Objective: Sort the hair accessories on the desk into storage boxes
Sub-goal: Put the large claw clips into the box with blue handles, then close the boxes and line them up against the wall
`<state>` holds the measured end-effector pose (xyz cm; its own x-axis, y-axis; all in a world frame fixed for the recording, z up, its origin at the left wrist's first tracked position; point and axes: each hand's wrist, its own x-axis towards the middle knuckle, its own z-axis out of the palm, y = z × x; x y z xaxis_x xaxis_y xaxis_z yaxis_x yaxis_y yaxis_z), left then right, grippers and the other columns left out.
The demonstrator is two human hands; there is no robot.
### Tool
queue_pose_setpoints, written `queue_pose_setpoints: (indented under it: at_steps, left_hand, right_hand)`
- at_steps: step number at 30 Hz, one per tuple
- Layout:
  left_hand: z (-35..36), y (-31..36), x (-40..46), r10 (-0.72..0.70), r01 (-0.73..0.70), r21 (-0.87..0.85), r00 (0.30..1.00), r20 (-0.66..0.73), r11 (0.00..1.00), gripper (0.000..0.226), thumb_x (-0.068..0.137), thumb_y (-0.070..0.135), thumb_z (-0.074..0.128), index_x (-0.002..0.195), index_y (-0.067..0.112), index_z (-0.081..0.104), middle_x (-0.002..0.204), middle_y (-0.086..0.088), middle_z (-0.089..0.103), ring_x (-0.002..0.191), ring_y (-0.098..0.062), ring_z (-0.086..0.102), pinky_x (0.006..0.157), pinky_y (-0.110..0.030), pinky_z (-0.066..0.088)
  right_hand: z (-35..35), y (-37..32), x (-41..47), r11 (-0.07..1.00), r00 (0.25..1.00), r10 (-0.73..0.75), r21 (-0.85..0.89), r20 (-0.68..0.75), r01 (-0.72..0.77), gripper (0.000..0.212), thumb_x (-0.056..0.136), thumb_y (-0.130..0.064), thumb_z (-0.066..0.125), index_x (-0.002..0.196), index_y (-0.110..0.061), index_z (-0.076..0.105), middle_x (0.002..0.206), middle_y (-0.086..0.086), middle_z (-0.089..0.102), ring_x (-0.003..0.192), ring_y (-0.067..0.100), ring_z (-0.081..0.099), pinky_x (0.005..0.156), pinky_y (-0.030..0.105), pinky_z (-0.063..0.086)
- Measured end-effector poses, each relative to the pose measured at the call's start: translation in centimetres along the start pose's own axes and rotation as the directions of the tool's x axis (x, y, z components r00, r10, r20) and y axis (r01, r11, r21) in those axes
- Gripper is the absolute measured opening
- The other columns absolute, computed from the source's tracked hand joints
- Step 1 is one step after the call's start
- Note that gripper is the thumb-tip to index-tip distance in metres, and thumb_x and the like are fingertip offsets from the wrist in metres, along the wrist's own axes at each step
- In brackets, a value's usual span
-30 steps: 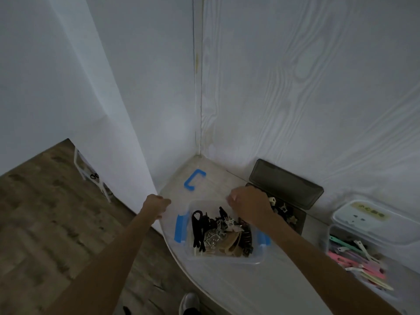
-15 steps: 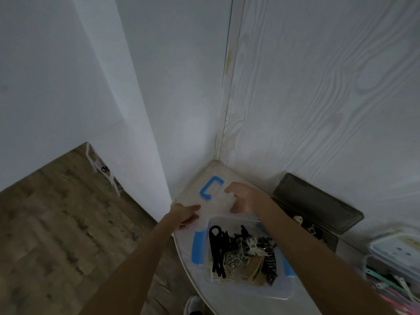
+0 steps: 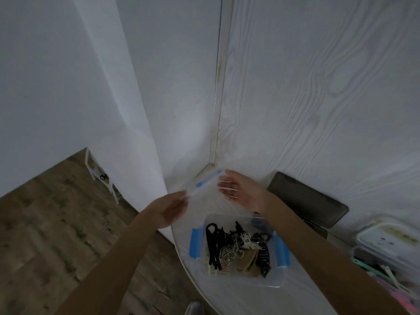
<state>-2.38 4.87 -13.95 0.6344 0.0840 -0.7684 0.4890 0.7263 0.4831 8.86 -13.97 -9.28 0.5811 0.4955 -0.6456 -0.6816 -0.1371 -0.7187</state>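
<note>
Moved since before: lid [image 3: 204, 189] is being lifted off the desk [image 3: 238, 296] corner now; half a second back it was lying flat with its blue handle up, and both hands were only just reaching it.
Left hand [image 3: 169, 208]: lid's near-left edge is being pinched between thumb and fingers.
Right hand [image 3: 241, 189]: being held palm up with fingers spread, the lid's right side being propped on them. Whether the thumb is clamping down can't really be told, kinda blurry.
Lid: clear plastic, tilted, blue strip [image 3: 209, 178] showing along its far edge.
Box [image 3: 238, 248]: sitting open on the desk just below the hands, blue latches [image 3: 195, 244] flipped out on both sides.
Accessories [image 3: 236, 248]: black claw clips, silver bits and tan ones are being kept piled inside the box, so this sort looks pretty much finished.
Step in hand: lid is probably being brought over to close the box.
Doing it well: lid should be levelled and lined up with the rim before being lowered, and the latches kept out of the way until it's seated.
Watch out: taller clips may be sticking up and getting caught under the lid, so they should be pushed down first.
Other stuff: dark box [image 3: 306, 201] against the wall, pastel-clip box [image 3: 386, 258] at far right.
</note>
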Motion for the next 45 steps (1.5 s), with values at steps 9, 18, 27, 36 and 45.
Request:
queue_pose_setpoints:
  at_steps: [9,18,27,36,45]
  left_hand:
    - [1.3,-2.4,-6.1,0.246,-0.245,0.441,0.968,0.056,0.864,0.018,0.082,0.029,0.066,0.096,0.017,0.066,0.088,0.002,0.071,0.081,-0.014,0.057,0.067,-0.024,0.05]
    - [2.3,-9.0,-5.5,0.479,-0.283,0.82,0.878,0.012,0.497,0.052,0.08,0.029,0.071,0.127,0.012,0.056,0.107,-0.003,0.061,0.095,-0.021,0.061,0.082,-0.035,0.056]
    - [2.0,-9.9,-5.4,0.555,-0.157,0.91,0.827,-0.09,0.383,0.051,0.08,0.046,0.066,0.122,0.017,0.061,0.121,-0.01,0.063,0.105,-0.028,0.062,0.097,-0.039,0.049]
    - [2.5,-9.7,-4.8,0.366,-0.077,0.71,0.892,-0.264,0.7,0.084,0.075,0.043,0.073,0.137,0.002,0.034,0.138,-0.016,0.044,0.12,-0.03,0.047,0.096,-0.037,0.042]
    - [4.0,-10.0,-5.6,0.418,-0.032,0.936,0.9,-0.126,0.351,0.037,0.089,0.023,0.054,0.115,-0.003,0.05,0.098,-0.011,0.05,0.09,-0.023,0.051,0.087,-0.031,0.047]
  right_hand:
    - [-6.9,2.0,-8.9,0.951,0.967,-0.244,-0.213,-0.073,0.224,0.012,0.09,-0.021,0.055,0.096,-0.015,0.064,0.085,0.002,0.065,0.079,0.015,0.064,0.075,0.027,0.05]
    - [-10.2,9.6,-10.2,0.495,0.815,-0.551,-0.856,-0.177,0.149,0.03,0.088,-0.012,0.057,0.117,-0.014,0.061,0.094,0.008,0.065,0.086,0.021,0.06,0.075,0.026,0.043]
    - [-10.5,11.3,-8.2,0.481,0.842,-0.497,-0.874,-0.21,0.066,0.048,0.094,-0.027,0.048,0.14,-0.018,0.037,0.116,0.013,0.056,0.097,0.018,0.052,0.079,0.02,0.034]
    - [-10.4,10.1,-8.1,0.828,0.861,-0.194,-0.549,-0.471,-0.114,0.07,0.08,-0.039,0.067,0.132,0.0,0.042,0.128,0.018,0.053,0.106,0.027,0.059,0.077,0.036,0.055]
    - [-8.6,10.1,-9.5,0.738,0.936,-0.117,-0.66,-0.332,-0.142,0.033,0.089,-0.019,0.056,0.113,0.003,0.054,0.102,0.012,0.061,0.096,0.022,0.057,0.085,0.032,0.051]
